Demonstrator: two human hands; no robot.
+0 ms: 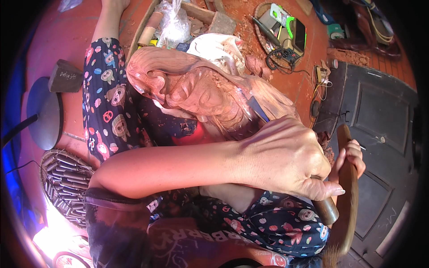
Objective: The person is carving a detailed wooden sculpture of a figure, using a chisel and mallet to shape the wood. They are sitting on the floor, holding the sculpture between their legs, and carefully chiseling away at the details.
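A reddish wood carving with a carved face and flowing hair lies across my lap. My left hand is closed around a chisel; the round butt of its handle sticks out below my thumb. The flat dark blade comes out beyond my knuckles and rests at the carving's right part; its edge is hard to make out. To the right, the fingers of my right hand wrap around a long wooden mallet, held upright close beside the chisel handle. The rest of that hand is hidden behind the mallet.
At left stands a round basket full of chisels, with a grey block and a round black base above it. A wooden box and a tray of small items lie beyond. Dark panels cover the right.
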